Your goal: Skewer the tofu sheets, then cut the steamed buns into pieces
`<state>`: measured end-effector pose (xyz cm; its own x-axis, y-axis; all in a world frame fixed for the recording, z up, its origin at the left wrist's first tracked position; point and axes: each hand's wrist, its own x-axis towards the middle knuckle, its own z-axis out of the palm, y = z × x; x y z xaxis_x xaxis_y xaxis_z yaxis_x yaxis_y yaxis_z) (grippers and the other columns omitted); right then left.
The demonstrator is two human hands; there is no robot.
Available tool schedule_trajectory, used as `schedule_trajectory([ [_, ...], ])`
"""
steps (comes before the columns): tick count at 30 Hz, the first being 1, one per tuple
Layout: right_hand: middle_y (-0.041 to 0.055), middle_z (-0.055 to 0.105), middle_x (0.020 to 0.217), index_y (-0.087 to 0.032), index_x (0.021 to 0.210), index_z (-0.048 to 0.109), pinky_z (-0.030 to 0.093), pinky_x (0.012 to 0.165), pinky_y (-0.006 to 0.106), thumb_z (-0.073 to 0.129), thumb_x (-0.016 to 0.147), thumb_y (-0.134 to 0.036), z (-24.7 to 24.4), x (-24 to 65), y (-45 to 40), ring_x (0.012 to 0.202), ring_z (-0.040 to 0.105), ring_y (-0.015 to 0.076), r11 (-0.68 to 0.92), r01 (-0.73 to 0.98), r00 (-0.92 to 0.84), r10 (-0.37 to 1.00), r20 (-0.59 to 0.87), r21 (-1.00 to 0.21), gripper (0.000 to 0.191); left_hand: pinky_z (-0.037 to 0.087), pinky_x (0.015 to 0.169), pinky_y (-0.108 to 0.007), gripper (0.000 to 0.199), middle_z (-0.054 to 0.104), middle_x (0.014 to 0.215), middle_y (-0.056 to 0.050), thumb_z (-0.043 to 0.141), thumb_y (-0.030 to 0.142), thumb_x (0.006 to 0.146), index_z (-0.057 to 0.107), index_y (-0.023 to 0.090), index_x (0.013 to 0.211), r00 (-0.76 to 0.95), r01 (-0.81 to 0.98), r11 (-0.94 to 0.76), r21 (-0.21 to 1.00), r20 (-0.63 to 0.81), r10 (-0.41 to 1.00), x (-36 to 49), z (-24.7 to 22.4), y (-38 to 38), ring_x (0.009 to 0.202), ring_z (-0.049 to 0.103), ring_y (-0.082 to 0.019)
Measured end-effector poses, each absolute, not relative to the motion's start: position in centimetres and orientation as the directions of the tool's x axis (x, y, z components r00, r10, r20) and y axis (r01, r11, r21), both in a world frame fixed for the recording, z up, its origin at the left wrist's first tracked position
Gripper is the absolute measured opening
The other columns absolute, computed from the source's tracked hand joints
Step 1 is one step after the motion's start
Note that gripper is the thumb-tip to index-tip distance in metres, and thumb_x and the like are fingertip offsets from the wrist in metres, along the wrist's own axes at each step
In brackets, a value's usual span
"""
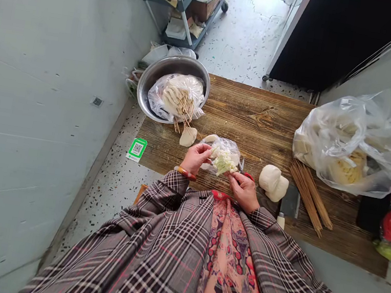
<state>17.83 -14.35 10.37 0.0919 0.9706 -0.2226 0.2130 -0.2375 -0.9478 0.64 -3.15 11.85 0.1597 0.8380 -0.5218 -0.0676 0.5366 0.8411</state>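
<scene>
Between my two hands is a pale green and white leafy vegetable piece (225,164), above a clear plastic bag (230,147) on the wooden table. My left hand (196,157), with a bangle at the wrist, pinches its left side. My right hand (243,189) has its fingers closed at the piece's lower right edge. Red-handled scissors (249,176) lie just beyond my right hand, partly hidden. A white round piece (188,136) rests on the table up and left of my left hand. Two or more white rounded pieces (270,178) sit to the right.
A metal bowl (143,89) with bagged skewered food stands at the table's back left. On the right are bundled wooden sticks (308,194), a dark flat object (291,201) and a large clear bag (352,141) of food. A shelf cart (187,9) stands beyond the wooden table (253,111).
</scene>
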Motion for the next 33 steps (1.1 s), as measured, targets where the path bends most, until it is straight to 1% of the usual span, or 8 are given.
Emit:
schedule_trajectory([
  [5, 0.0019, 0.061, 0.062, -0.015, 0.075, 0.072, 0.039, 0.055, 0.023, 0.052, 0.089, -0.044, 10.6, 18.1, -14.9, 0.059, 0.051, 0.0139, -0.216, 0.216, 0.109, 0.975, -0.196, -0.952, 0.039, 0.049, 0.054, -0.022, 0.036, 0.06, 0.067, 0.001, 0.085, 0.04, 0.06, 0.065, 0.014, 0.074, 0.157, 0.013, 0.415, 0.91, -0.411, 0.898, 1.6, 12.6, -3.9, 0.059, 0.053, -0.009],
  [10, 0.0028, 0.063, 0.064, -0.014, 0.078, 0.074, 0.042, 0.06, 0.025, 0.052, 0.088, -0.044, 10.5, 18.1, -15.4, 0.061, 0.054, 0.0148, -0.21, 0.215, 0.135, 0.974, -0.184, -0.954, 0.038, 0.048, 0.057, -0.023, 0.026, 0.059, 0.068, 0.002, 0.08, 0.034, 0.065, 0.066, 0.015, 0.076, 0.159, 0.125, 0.321, 0.939, -0.338, 0.928, 1.6, 12.4, -4.2, 0.059, 0.052, -0.009],
  [14, 0.0026, 0.064, 0.065, -0.014, 0.084, 0.076, 0.041, 0.059, 0.024, 0.052, 0.089, -0.043, 10.5, 18.0, -15.8, 0.06, 0.054, 0.0146, -0.216, 0.213, 0.145, 0.971, -0.188, -0.953, 0.039, 0.044, 0.06, -0.022, 0.013, 0.061, 0.071, 0.0, 0.073, 0.027, 0.07, 0.067, 0.016, 0.076, 0.168, 0.263, 0.157, 0.952, -0.206, 0.964, 1.6, 12.1, -4.4, 0.063, 0.052, -0.01],
  [17, 0.002, 0.063, 0.063, -0.014, 0.082, 0.076, 0.039, 0.056, 0.024, 0.052, 0.089, -0.044, 10.4, 18.0, -15.9, 0.059, 0.052, 0.014, -0.213, 0.216, 0.148, 0.972, -0.184, -0.953, 0.039, 0.043, 0.061, -0.022, 0.01, 0.061, 0.073, 0.001, 0.069, 0.022, 0.072, 0.066, 0.017, 0.078, 0.158, 0.317, 0.072, 0.946, -0.127, 0.979, 1.7, 12.0, -4.7, 0.064, 0.051, -0.01],
  [21, 0.0013, 0.062, 0.064, -0.014, 0.079, 0.074, 0.039, 0.059, 0.024, 0.051, 0.09, -0.044, 10.3, 17.9, -15.9, 0.061, 0.052, 0.0136, -0.199, 0.219, 0.137, 0.975, -0.172, -0.955, 0.039, 0.039, 0.059, -0.022, 0.01, 0.056, 0.068, 0.003, 0.069, 0.021, 0.072, 0.061, 0.017, 0.076, 0.138, 0.343, 0.046, 0.938, -0.099, 0.985, 1.5, 12.4, -4.8, 0.059, 0.047, -0.008],
  [27, 0.0015, 0.063, 0.066, -0.013, 0.084, 0.076, 0.04, 0.061, 0.024, 0.052, 0.091, -0.042, 10.3, 17.8, -15.9, 0.062, 0.054, 0.0139, -0.197, 0.224, 0.142, 0.975, -0.168, -0.954, 0.039, 0.039, 0.059, -0.023, 0.008, 0.054, 0.066, 0.003, 0.066, 0.022, 0.075, 0.061, 0.017, 0.073, 0.199, 0.398, -0.031, 0.917, -0.053, 0.979, 1.2, 13.2, -4.9, 0.059, 0.046, -0.009],
  [30, 0.0024, 0.065, 0.067, -0.013, 0.083, 0.075, 0.04, 0.06, 0.024, 0.051, 0.091, -0.042, 10.4, 17.7, -15.8, 0.063, 0.055, 0.0144, -0.186, 0.222, 0.132, 0.978, -0.16, -0.957, 0.039, 0.039, 0.058, -0.023, 0.008, 0.053, 0.064, 0.003, 0.066, 0.022, 0.075, 0.06, 0.017, 0.071, 0.223, 0.389, -0.033, 0.921, -0.06, 0.973, 1.1, 13.2, -4.9, 0.058, 0.046, -0.009],
  [33, 0.0026, 0.065, 0.066, -0.014, 0.081, 0.075, 0.04, 0.059, 0.024, 0.05, 0.091, -0.042, 10.4, 17.7, -15.7, 0.062, 0.056, 0.0146, -0.173, 0.228, 0.124, 0.981, -0.147, -0.958, 0.039, 0.04, 0.058, -0.023, 0.009, 0.055, 0.063, 0.003, 0.067, 0.023, 0.074, 0.061, 0.017, 0.071, 0.235, 0.358, 0.003, 0.934, -0.094, 0.967, 1.0, 13.1, -4.8, 0.058, 0.048, -0.01],
])
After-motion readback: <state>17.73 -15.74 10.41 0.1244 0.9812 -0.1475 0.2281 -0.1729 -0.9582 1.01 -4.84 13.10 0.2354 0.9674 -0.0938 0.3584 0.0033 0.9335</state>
